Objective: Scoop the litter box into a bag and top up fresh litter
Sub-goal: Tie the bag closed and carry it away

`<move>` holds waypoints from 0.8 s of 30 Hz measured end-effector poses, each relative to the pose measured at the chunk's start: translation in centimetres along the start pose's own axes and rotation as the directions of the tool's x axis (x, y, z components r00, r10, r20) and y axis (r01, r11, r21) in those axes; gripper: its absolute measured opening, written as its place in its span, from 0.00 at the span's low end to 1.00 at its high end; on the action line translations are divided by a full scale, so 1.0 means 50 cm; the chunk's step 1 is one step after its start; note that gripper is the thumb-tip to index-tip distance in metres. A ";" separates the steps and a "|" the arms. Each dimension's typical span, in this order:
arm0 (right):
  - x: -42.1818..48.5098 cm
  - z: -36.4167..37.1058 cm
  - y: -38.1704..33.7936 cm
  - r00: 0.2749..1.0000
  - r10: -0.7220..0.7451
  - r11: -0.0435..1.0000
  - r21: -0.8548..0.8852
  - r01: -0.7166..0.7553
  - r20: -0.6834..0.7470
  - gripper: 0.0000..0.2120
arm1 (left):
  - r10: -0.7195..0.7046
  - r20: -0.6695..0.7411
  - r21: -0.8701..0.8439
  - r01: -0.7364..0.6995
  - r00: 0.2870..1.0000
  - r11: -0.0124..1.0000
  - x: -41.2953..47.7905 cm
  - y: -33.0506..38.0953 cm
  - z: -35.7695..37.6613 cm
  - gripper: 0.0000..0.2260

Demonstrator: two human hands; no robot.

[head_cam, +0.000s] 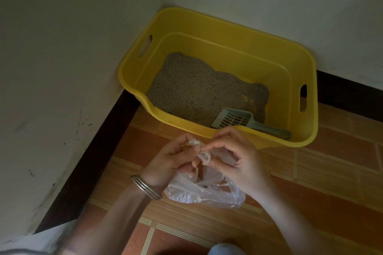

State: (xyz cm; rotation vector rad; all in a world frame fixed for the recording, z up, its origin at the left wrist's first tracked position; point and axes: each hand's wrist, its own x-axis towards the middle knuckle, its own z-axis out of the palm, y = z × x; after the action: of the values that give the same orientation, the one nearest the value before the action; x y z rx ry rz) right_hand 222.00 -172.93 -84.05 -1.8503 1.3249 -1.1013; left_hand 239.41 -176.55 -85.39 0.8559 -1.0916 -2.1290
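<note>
- The left grip [172, 159] is pinching a twisted bit of the clear plastic bag [207, 192] between thumb and fingertips, so it is grasping the bag.
- The right grip [238, 157] is also grasping the bag, its fingers curling round a rolled loop of the plastic just beside the left fingertips.
- The rest of the bag is hanging crumpled below and between both wrists, over the tiled floor [310, 172] and just in front of the litter box's near edge. Whether it is touching the tiles cannot be told.
- The yellow litter box [207, 25] is sitting on the floor in the corner where the two pale walls [62, 47] are meeting, with a cut-out handle showing at each end.
- Grey-brown litter [196, 89] is covering the left and middle of the box's bottom, while the far right corner is showing bare yellow.
- A grey slotted scoop [234, 120] is lying inside the box at its near right corner, the head resting on the litter and the handle pointing right along the near wall.
- Two metal bangles [145, 186] are circling the left wrist.
- A dark skirting band [93, 151] is running along the foot of both walls.
</note>
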 end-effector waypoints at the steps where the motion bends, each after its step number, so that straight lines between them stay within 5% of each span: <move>1: 0.000 -0.001 0.000 1.000 -0.004 1.000 0.008 0.004 0.006 0.11 | -0.005 0.001 -0.006 0.005 1.000 1.000 0.000 -0.001 0.000 0.04; 4: -0.002 0.000 0.002 1.000 -0.007 0.998 0.068 0.006 0.010 0.09 | 0.002 0.029 -0.024 -0.001 1.000 1.000 0.001 -0.003 -0.003 0.03; 8: -0.006 0.010 0.004 0.993 0.113 0.963 0.249 -0.106 -0.016 0.06 | 0.018 0.060 -0.030 -0.016 0.998 0.999 -0.001 -0.004 -0.007 0.15; 11: -0.008 0.013 0.000 0.977 0.213 0.908 0.366 -0.203 0.013 0.07 | 0.074 0.030 0.015 -0.075 0.997 0.997 -0.005 -0.007 -0.011 0.06; 18: -0.005 0.007 -0.020 0.913 0.388 0.739 0.549 -0.390 0.126 0.05 | 0.094 0.069 0.044 -0.097 0.993 0.994 -0.015 0.005 -0.007 0.12; 24: 0.006 -0.003 -0.033 0.854 0.479 0.656 0.563 -0.502 0.202 0.06 | 0.122 0.095 0.255 -0.143 0.988 0.956 -0.013 0.015 -0.010 0.04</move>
State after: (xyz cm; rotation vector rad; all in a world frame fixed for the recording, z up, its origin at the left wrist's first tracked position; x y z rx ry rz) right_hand 222.63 -172.70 -82.51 -0.9505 1.1666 -1.0168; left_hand 240.34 -176.66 -84.82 0.7962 -1.4539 -1.9490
